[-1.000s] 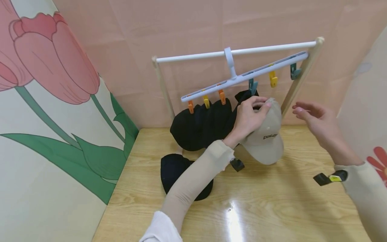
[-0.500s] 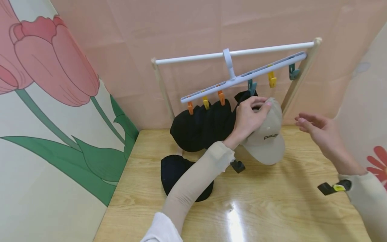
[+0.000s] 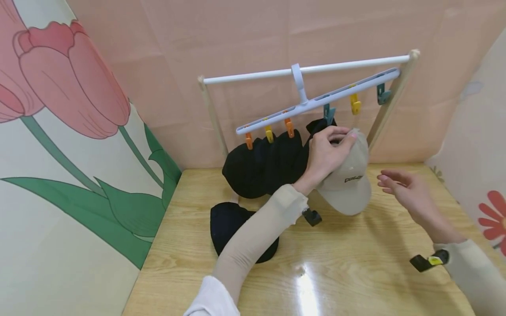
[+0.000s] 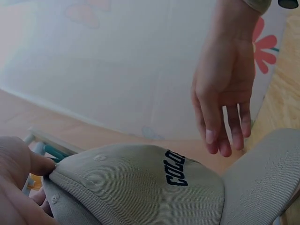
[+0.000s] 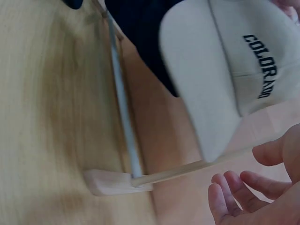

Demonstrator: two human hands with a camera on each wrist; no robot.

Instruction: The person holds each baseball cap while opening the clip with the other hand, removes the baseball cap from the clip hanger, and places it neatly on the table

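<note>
My left hand (image 3: 328, 149) pinches the top of a beige baseball cap (image 3: 348, 175), whose brim points down. Dark lettering on its front reads COLORADO in the right wrist view. To the right of the cap, my right hand (image 3: 409, 193) holds nothing, fingers loosely bent and apart from the brim. Several black caps (image 3: 261, 166) hang bunched together to the left of my left hand, from coloured clips on a pale blue hanger (image 3: 316, 103). A yellow clip (image 3: 356, 105) and a teal clip (image 3: 382, 94) at the hanger's right end grip nothing.
The hanger hooks over the white bar of a small rack (image 3: 253, 77) and tilts, left end lower. A black cap (image 3: 229, 224) lies on the wooden table (image 3: 356, 272), partly behind my left forearm. A pink backdrop (image 3: 237, 35) stands behind the rack.
My right hand has moved down, away from the hanger's right end and nearer the table. The left hand and the beige cap have stayed almost still.
</note>
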